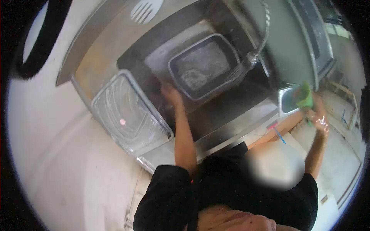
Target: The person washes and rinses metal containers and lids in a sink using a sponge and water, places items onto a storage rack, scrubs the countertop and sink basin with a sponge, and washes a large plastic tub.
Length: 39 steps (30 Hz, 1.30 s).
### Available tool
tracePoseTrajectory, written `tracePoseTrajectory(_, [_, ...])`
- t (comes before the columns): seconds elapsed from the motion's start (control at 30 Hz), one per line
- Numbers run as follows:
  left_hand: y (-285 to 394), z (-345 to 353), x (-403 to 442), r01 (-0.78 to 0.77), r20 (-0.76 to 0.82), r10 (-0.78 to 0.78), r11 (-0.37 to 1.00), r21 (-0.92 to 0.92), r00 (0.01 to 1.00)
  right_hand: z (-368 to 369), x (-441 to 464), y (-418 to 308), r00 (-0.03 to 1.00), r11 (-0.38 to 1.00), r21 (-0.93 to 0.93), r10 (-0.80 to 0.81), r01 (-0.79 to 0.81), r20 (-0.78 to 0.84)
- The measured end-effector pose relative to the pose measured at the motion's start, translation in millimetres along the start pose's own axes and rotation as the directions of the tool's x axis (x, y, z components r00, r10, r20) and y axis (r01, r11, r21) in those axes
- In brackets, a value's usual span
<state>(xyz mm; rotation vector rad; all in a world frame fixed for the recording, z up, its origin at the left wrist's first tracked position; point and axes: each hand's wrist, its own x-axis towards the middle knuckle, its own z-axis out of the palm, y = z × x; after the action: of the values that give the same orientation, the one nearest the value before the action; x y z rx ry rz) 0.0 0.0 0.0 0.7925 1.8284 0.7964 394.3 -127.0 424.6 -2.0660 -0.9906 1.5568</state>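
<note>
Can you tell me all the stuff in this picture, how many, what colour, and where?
Sink: one, dark, middle
Basin: one, dark, in the sink
Tray: one, pale grey, at the sink's left side
Spot: one, pink, on the tray
Slotted thing: one, white, top
Hose: one, silver, top right of the sink
Small container: one, silver-rimmed, right
Green thing (cannot tell what): one, green, at the small container
Shirt: one, black, bottom
Left hand: one, blurred, beside the basin
Right hand: one, shiny, holding the green thing
</note>
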Motion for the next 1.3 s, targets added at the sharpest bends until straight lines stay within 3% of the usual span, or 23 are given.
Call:
tracePoseTrajectory(0.03, [5.9,0.1,-18.7,0.18,0.098,-0.168,0.974,-0.137,0.981,-3.8,-3.3,-4.7,0.999,1.0,0.002,0.021,-0.021,0.035])
tracePoseTrajectory(0.07, [9.0,4.3,-34.5,0.36,0.216,-0.308,0.895,-0.263,0.926,33.6,15.7,-20.3,0.998,0.987,0.16,-0.001,0.01,-0.055])
tracePoseTrajectory(0.13, [-7.2,-8.5,1.8,0.052,0.114,-0.045,0.997,-0.058,0.992,130.4,105.2,-37.6,0.995,0.997,0.008,-0.074,0.073,0.066])
tracePoseTrajectory(0.17, [-12.1,-18.9,-9.6,-0.059,0.1,0.051,0.996,0.074,0.994,166.6,157.3,0.1,0.991,0.991,0.131,-0.036,0.02,0.128])
tracePoseTrajectory(0.2, [7.1,21.0,20.7,-0.059,0.196,0.071,0.996,-0.064,0.978,202.4,209.6,37.4,0.982,0.968,0.245,0.001,-0.048,0.189])
tracePoseTrajectory(0.23, [15.5,22.7,13.0,-0.03,0.153,0.056,0.986,-0.165,0.987,239.1,245.6,53.1,0.941,0.849,0.45,0.144,-0.277,0.307])
tracePoseTrajectory(0.3, [16.3,37.2,-5.5,0.017,0.074,0.013,0.924,-0.382,0.997,304.6,317.4,102.5,0.912,0.864,0.423,0.092,-0.273,0.4])
tracePoseTrajectory(0.33, [-11.3,40.3,-3.1,0.042,0.031,-0.032,0.932,-0.361,0.999,343.9,334.9,116.9,0.945,0.887,0.41,0.08,-0.213,0.318])
tracePoseTrajectory(0.43, [5.3,36.5,-17.1,0.107,0.053,-0.095,0.942,-0.317,0.994,408.9,366.9,94.2,0.999,0.929,0.368,-0.037,0.046,-0.032])
tracePoseTrajectory(0.47, [-2.8,33.1,-12.4,0.167,0.088,-0.149,0.951,-0.26,0.985,415.1,372.2,91.7,0.985,0.934,0.327,-0.099,0.142,-0.144])
tracePoseTrajectory(0.57, [-8.1,32.2,-10.3,0.226,-0.073,-0.244,0.955,-0.193,0.967,421.6,334.2,150.8,0.98,0.974,0.147,-0.183,0.169,0.084])
tracePoseTrajectory(0.6, [-21.8,42.6,-7.5,0.267,-0.106,-0.313,0.911,-0.313,0.944,398.1,326.5,138.6,0.975,1.0,0.0,0.016,-0.017,0.223])
tracePoseTrajectory(0.7, [-7.5,42.7,-15.7,0.368,0.03,-0.398,0.814,-0.45,0.917,396.5,336.0,88.0,0.985,0.985,0.078,0.149,-0.155,0.085])
tracePoseTrajectory(0.73, [10.2,40.5,-21.2,0.255,0.024,-0.287,0.808,-0.531,0.958,397.3,337.7,95.0,0.996,1.0,-0.011,0.03,-0.029,0.089])
tracePoseTrajectory(0.83, [-21.0,41.0,-18.8,0.215,0.054,-0.219,0.83,-0.515,0.974,410.1,340.8,130.9,0.942,0.91,-0.253,-0.297,0.328,0.153])
tracePoseTrajectory(0.93, [11.1,39.8,-23.4,0.356,0.018,-0.361,0.91,-0.213,0.932,386.0,291.5,153.2,1.0,0.906,-0.422,-0.03,0.027,-0.002])
tracePoseTrajectory(1.03, [-9.5,49.6,-21.5,0.254,-0.125,-0.284,0.944,-0.208,0.951,348.0,299.1,143.9,0.899,0.51,-0.835,0.237,0.208,0.369])
tracePoseTrajectory(1.1, [-4.8,44.5,-21.0,0.21,-0.073,-0.241,0.933,-0.292,0.968,299.9,300.8,125.9,0.857,0.27,-0.872,0.216,0.408,0.467])
tracePoseTrajectory(1.17, [-8.8,46.8,-30.3,0.193,-0.078,-0.236,0.912,-0.361,0.969,246.2,318.5,155.3,0.901,0.134,-0.899,0.074,0.416,0.428])
tracePoseTrajectory(1.23, [-6.5,50.8,-26.7,0.154,-0.123,-0.219,0.905,-0.396,0.968,243.0,332.6,174.7,0.988,0.335,-0.93,-0.046,0.152,0.146])
tracePoseTrajectory(1.3, [21.5,45.7,-28.5,0.227,-0.063,-0.258,0.925,-0.304,0.964,262.0,340.0,196.2,0.996,0.421,-0.905,-0.085,0.059,0.025])
